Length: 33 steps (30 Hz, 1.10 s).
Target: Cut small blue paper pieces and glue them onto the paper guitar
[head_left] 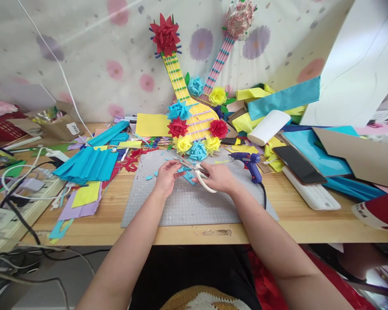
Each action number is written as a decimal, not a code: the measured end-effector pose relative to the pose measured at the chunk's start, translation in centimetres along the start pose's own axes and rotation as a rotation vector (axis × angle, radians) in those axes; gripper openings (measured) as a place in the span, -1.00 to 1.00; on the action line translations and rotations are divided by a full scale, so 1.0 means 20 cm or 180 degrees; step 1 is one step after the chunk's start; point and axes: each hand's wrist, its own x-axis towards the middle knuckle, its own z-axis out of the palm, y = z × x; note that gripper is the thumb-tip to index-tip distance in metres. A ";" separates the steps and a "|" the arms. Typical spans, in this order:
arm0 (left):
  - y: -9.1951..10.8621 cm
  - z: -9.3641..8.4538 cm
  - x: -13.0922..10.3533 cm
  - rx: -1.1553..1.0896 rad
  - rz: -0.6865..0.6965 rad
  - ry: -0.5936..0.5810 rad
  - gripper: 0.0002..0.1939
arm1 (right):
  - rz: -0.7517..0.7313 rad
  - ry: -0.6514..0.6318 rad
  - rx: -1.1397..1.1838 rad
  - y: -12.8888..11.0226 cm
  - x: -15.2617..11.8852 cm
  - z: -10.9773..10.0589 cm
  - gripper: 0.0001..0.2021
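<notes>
Scissors (197, 167) sit over the mid of the grey cutting mat (187, 212), R hand (220, 175) wrapped round the white handles, blades aimed at the L hand (166, 177). L fingers are bent right by the tips; can't tell if they pinch a bit of paper or touch the metal. Hands close tog., w/ blue scraps (189, 177) under them.

Main risk, IMO: a nicked L fingertip, cause = blades so near the fingers w/ v. little room. Next: a tiny cut bit could drop & get lost among similar scraps on the mat.

Glue gun (248, 164) lies just beyond the R hand, nozzle pointing left; can't tell if hot. If it is, a careless reach = burn. Its black cord (264, 194) runs toward the R forearm, so a snag could drag the gun over.

Yellow paper guitar (198, 115) stands behind; its blue flower (198, 150) is near the blades, so a fwd jab might crush petals. Red-and-white cup (378, 211) is near the table's (181, 237) front edge on the R; a wide elbow could prob. knock it.
</notes>
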 end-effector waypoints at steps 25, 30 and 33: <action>-0.01 0.00 0.01 -0.0474 -0.0390 0.0057 -0.78 | 0.0230 0.0340 -0.0138 -0.06 0.01 0.06 -0.51; -0.01 -0.01 0.01 -0.0403 -0.0364 0.0015 -0.80 | 0.0236 0.0367 -0.0190 -0.07 0.01 0.06 -0.51; -0.01 -0.01 0.01 -0.0289 -0.0237 0.0065 -0.77 | 0.0270 0.0341 -0.0199 -0.05 0.01 0.05 -0.51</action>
